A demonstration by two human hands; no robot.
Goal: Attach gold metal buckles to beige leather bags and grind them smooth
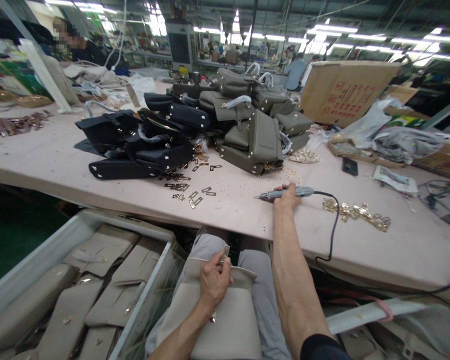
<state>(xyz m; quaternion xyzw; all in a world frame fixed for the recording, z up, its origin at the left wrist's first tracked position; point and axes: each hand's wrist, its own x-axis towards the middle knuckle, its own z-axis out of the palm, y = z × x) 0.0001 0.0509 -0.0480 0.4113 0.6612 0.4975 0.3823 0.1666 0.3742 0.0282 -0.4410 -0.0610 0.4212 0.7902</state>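
Note:
My left hand point(213, 280) rests on a beige bag panel point(225, 320) lying across my lap, its fingers closed on a small gold metal buckle point(224, 254) at the panel's top edge. My right hand point(287, 198) reaches onto the pink worktable point(60, 165) and grips a grey corded electric screwdriver point(288, 193), which lies nearly flat with its tip pointing left. Loose gold buckles point(187, 191) lie scattered on the table to the left of the tool. Its black cord point(333, 225) loops off the table edge.
A pile of black handbags point(142, 140) and olive handbags point(255, 125) fills the table's middle. More gold fittings point(360, 212) lie at right. A bin of beige panels point(97, 290) stands at lower left. Cardboard boxes point(345, 90) and plastic bags sit at right. Another person point(78, 45) works at the far left.

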